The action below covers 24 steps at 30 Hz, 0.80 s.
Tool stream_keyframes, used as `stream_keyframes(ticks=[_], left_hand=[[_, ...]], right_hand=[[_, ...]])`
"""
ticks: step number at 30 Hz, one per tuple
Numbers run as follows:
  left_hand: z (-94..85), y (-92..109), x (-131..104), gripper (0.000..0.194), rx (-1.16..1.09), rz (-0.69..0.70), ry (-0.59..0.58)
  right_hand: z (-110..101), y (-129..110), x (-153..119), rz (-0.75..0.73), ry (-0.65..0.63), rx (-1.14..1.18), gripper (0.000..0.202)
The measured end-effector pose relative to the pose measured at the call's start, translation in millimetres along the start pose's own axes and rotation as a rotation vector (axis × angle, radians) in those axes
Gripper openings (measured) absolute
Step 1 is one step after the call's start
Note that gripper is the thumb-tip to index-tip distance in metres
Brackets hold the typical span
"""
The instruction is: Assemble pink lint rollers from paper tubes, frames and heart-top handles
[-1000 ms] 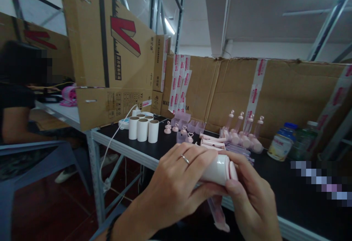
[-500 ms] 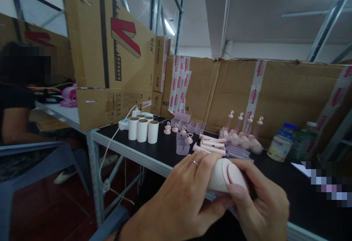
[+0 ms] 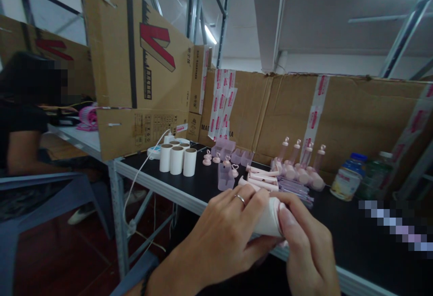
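My left hand [image 3: 233,228], with a ring on one finger, is wrapped around a white tube [image 3: 269,219] held out past the table's front edge. My right hand [image 3: 307,242] closes over the tube's right end, its thumb and fingers pressing on a pink round end piece [image 3: 280,206]. Only a thin pink edge of that piece shows between the fingers. Just beyond my hands lie pale pink handle-like parts [image 3: 262,179] and clear purple plastic pieces [image 3: 294,188].
Several white tubes [image 3: 176,160] stand upright at the table's left. Small pink heart-topped pieces [image 3: 216,157] and purple trays [image 3: 226,176] are near the middle. Pink plunger-like parts [image 3: 304,174], a blue-capped bottle [image 3: 348,176] and a green bottle [image 3: 377,174] stand at the back. A person [image 3: 20,120] sits left.
My right hand has shifted left and closed further over the tube's end, so the pink end piece is now mostly covered. The left hand keeps its hold.
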<state>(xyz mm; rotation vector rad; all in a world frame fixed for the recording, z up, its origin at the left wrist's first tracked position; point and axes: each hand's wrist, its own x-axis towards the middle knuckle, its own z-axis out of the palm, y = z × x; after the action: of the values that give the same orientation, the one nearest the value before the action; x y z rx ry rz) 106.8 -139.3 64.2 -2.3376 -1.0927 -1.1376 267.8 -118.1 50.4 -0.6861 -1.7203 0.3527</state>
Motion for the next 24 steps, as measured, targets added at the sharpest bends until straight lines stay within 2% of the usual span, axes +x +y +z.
stream_keyframes(ticks=[7, 15, 24], left_hand=[[-1.4, -1.3, -1.7, 0.039, 0.043, 0.016, 0.038], [-4.9, -1.9, 1.0, 0.039, 0.076, 0.106, 0.085], [-3.2, 0.5, 0.0, 0.039, 0.052, 0.091, 0.117]], right_hand=[[7.3, -2.1, -2.6, 0.016, 0.005, 0.046, 0.028], [6.2, -3.2, -1.6, 0.063, -0.079, 0.156, 0.033], [8.1, -14.4, -5.3, 0.133, -0.037, 0.147, 0.038]])
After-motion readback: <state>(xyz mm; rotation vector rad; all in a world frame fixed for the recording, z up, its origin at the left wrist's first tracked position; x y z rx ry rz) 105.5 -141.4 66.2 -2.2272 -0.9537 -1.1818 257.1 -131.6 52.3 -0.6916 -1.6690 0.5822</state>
